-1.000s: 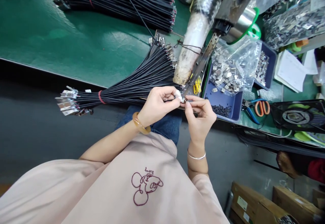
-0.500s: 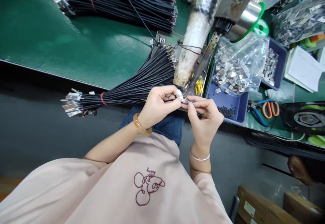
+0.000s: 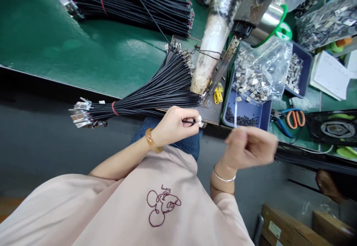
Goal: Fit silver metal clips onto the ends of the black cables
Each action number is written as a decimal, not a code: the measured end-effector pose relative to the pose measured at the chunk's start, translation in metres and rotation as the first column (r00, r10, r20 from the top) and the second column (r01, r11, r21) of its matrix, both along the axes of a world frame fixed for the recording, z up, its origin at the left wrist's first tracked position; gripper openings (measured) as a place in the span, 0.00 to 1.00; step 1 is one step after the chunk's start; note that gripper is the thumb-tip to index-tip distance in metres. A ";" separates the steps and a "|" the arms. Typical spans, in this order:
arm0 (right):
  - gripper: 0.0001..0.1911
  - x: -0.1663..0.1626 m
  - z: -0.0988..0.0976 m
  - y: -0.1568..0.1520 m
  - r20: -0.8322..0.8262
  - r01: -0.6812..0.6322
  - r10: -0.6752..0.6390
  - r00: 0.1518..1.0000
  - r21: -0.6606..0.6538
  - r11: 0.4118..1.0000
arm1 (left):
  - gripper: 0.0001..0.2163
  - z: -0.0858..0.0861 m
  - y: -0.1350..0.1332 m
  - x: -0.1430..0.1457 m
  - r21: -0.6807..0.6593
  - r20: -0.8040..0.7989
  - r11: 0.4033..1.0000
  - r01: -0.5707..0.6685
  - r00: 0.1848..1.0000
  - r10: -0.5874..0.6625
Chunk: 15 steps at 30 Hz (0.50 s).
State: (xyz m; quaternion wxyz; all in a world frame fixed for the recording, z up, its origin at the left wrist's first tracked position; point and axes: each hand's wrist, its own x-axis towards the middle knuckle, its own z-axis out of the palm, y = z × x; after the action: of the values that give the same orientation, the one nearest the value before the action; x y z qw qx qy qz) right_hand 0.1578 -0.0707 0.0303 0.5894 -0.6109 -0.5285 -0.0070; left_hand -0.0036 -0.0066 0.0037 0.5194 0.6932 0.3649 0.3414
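My left hand [image 3: 178, 125] is closed in a pinch in front of the bench edge, gripping a black cable [image 3: 189, 121]. Something white wraps its fingertip, and a small shiny metal part [image 3: 203, 125] shows just past it. Blurred by motion, my right hand [image 3: 251, 147] is off to the right with curled fingers, in front of the blue tray [image 3: 263, 115]. A thin pale strip [image 3: 235, 114] rises from its fingertips; what it is I cannot make out. Behind my left hand lies a fanned bundle of black cables [image 3: 150, 89], tied with a red band.
A soldering iron [image 3: 223, 69] and a white tube [image 3: 206, 56] slant down over the cable ends. A yellow clip-like piece [image 3: 218, 94] lies beside them. The tray holds a bag of metal connectors [image 3: 251, 82] and small black pieces. Pliers [image 3: 288, 119] and another cable bundle [image 3: 134, 9] rest on the bench.
My right hand has moved away from my left, to the right and towards me. My left hand has drawn slightly down and keeps its pinch on the cable.
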 end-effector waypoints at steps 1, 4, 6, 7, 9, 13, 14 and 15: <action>0.05 0.003 0.003 -0.002 0.021 0.069 -0.071 0.997 0.091 0.993 | 0.05 -0.002 -0.002 -0.002 0.033 -0.019 0.999 0.032 0.999 -0.032; 0.07 0.019 0.012 -0.003 0.040 0.114 -0.114 0.993 -0.013 0.993 | 0.04 -0.007 -0.007 -0.008 0.068 0.056 0.998 0.012 0.998 -0.016; 0.07 0.036 0.013 0.003 0.058 0.063 -0.049 0.997 -0.277 0.959 | 0.04 -0.009 -0.006 -0.010 0.114 0.124 0.990 -0.089 0.989 0.075; 0.07 0.046 0.012 0.009 0.082 0.042 -0.013 0.997 -0.373 0.927 | 0.05 -0.009 -0.004 -0.011 0.177 0.130 0.973 -0.152 0.983 0.130; 0.08 0.068 0.005 0.023 0.188 0.084 0.001 0.982 -0.443 0.893 | 0.06 -0.009 0.002 -0.010 0.383 0.064 0.894 -0.233 0.972 0.226; 0.07 0.097 -0.010 0.057 0.367 0.118 0.083 0.927 -0.494 0.861 | 0.11 -0.008 0.014 -0.003 0.690 -0.330 0.724 0.011 0.895 0.301; 0.07 0.101 -0.011 0.063 0.379 0.094 0.135 0.916 -0.527 0.845 | 0.11 -0.007 0.016 -0.001 0.694 -0.409 0.716 0.075 0.860 0.306; 0.07 0.102 -0.012 0.068 0.392 0.084 0.174 0.903 -0.559 0.825 | 0.11 -0.007 0.016 0.001 0.692 -0.457 0.713 0.113 0.833 0.312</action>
State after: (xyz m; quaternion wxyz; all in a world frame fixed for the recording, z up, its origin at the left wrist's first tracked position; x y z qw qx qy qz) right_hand 0.2601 -0.0024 0.0182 0.2525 -0.7275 -0.6372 0.0302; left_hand -0.0026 0.0096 -0.0034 0.0753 0.8814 0.3801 0.2701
